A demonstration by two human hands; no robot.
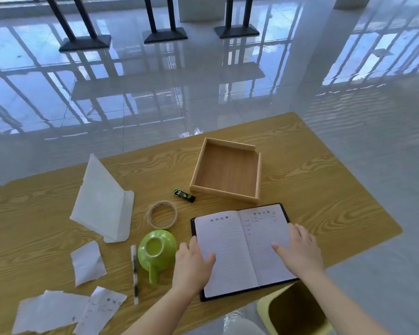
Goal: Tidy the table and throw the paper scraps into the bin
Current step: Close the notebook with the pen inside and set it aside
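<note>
The left hand (194,262) and right hand (299,252) lay flat and open on the pages of the open notebook (230,252) by the table's (324,189) near edge, gripping nothing, probably about to close it. The paper scraps (58,308) lay at the near-left corner. The bin (263,310) below the near edge and the wooden tray (224,192) toward the far edge looked empty.

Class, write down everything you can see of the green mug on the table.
The glossy lime-green ceramic-looking mug stands upside down on the wood-grain table, its paler base ring facing up, its handle pointing toward the person. It sits between a white pen and the open black-covered notebook, near the left hand.
</note>
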